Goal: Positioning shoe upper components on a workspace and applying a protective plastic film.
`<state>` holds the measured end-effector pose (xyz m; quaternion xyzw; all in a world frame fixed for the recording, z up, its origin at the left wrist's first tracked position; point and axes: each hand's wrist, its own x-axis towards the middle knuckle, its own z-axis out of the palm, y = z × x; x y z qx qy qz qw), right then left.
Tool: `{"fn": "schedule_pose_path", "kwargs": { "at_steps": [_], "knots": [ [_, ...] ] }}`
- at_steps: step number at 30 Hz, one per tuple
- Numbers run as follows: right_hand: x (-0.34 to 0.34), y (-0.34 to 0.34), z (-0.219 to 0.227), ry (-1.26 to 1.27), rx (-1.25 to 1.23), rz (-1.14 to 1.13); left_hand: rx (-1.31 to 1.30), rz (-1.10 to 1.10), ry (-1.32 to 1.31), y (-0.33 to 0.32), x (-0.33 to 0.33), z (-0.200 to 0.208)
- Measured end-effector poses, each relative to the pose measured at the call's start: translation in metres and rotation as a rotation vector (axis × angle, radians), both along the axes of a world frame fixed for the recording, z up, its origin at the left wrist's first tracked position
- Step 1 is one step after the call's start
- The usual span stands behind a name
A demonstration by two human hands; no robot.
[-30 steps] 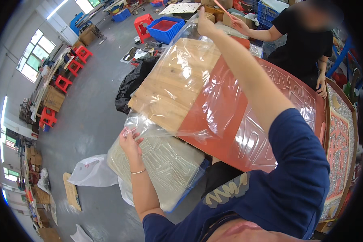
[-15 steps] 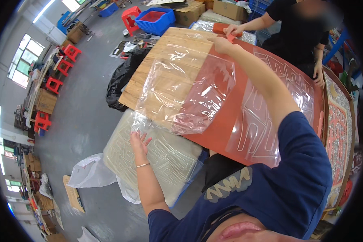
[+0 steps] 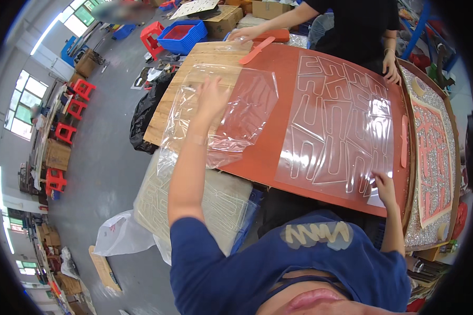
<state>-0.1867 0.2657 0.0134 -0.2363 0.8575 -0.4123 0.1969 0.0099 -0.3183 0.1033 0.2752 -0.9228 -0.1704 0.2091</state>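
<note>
My left hand (image 3: 212, 97) reaches over a crinkled clear plastic film (image 3: 194, 134), its fingers apart. This film lies partly on a wooden board (image 3: 160, 118) and partly on a red-brown work surface (image 3: 268, 131). At the near right, my right hand (image 3: 384, 188) is beside the corner of a clear plastic sheet (image 3: 312, 121), fingers loosely apart. Raised outlines of long, rounded shapes cover that sheet, which lies flat on the red-brown surface. Across the table, a co-worker's hand (image 3: 241, 34) is at the wooden board's far edge, and the other hand (image 3: 391, 68) rests by the far right edge.
An orange-red strip (image 3: 257, 51) lies at the far edge, another strip (image 3: 404, 142) at the right. Under the table's near left edge is a stack of patterned sheets (image 3: 199, 199). A framed panel (image 3: 430, 157) stands right. Blue crates (image 3: 183, 37) and a red stool (image 3: 151, 39) stand beyond.
My left hand has moved up and over the crinkled film. My right hand has left the far edge for the near right corner. The co-worker's hand has shifted left; the orange-red strip lies free.
</note>
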Motion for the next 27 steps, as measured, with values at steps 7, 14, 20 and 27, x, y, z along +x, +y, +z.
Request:
{"fn": "schedule_pose_path", "kwargs": {
  "at_steps": [7,14,20,27],
  "knots": [
    [0.065,0.118,0.027,0.474,0.091,-0.247,0.087,-0.091,-0.310,0.018,-0.175,-0.012],
    [0.022,0.209,0.043,0.919,0.573,-0.596,-0.085,-1.031,-0.200,0.277,-0.115,-0.054],
    [-0.023,0.274,0.006,0.790,0.775,-0.487,0.022,-0.910,-0.300,0.357,-0.047,-0.069],
    [-0.065,0.314,0.032,0.584,0.830,-0.469,0.141,-0.453,0.025,0.384,-0.008,-0.069]
  ]
}}
